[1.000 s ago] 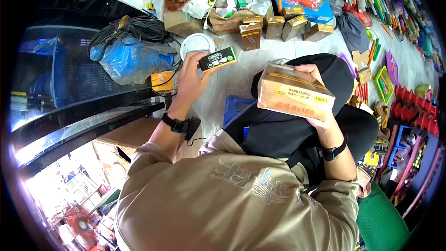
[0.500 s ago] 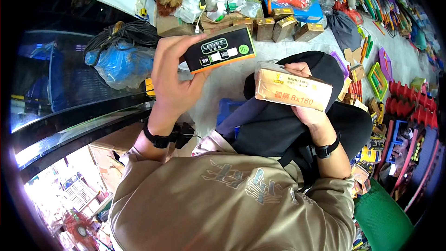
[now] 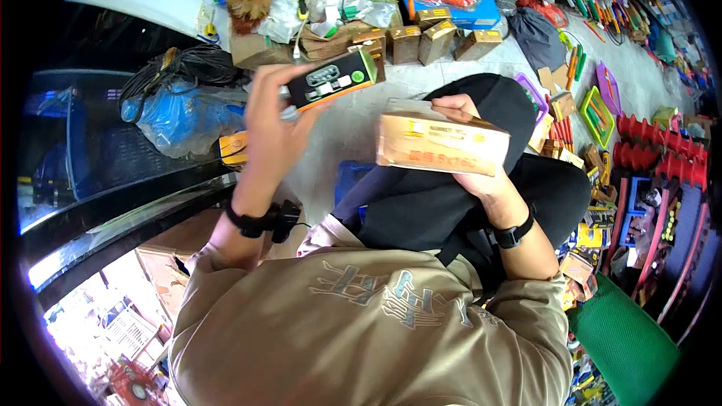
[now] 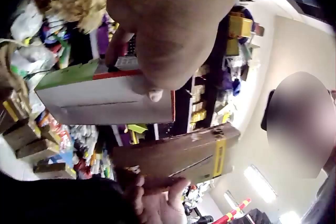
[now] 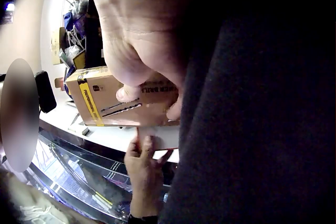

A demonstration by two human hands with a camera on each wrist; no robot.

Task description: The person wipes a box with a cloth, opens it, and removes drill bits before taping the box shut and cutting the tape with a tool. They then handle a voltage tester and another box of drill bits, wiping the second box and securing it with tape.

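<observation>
My left hand (image 3: 271, 124) grips a small black carton (image 3: 331, 81) with a green end and an orange edge, thumb on one side and fingers on the other. Its pale underside (image 4: 105, 100) faces the left wrist camera. Over my lap, my right hand (image 3: 485, 183) holds a larger brown box (image 3: 444, 143) of hammer drill bits, marked 8x160, by its right part. Drawings of drill bits and a yellow band show on this box's side (image 5: 107, 98) in the right wrist view. The two boxes are held apart, the black one farther left.
Several brown boxes (image 3: 436, 43) stand on the floor ahead. A blue plastic bag (image 3: 184, 120) with black cable lies by the glass case (image 3: 68, 135) at left. Colourful tools and trays (image 3: 598, 116) crowd the right side, near a green seat (image 3: 620, 331).
The left hand first brought the black carton up closer to the head camera, then tilted it and drew it back slightly. The brown box stayed in the right hand and tipped a little.
</observation>
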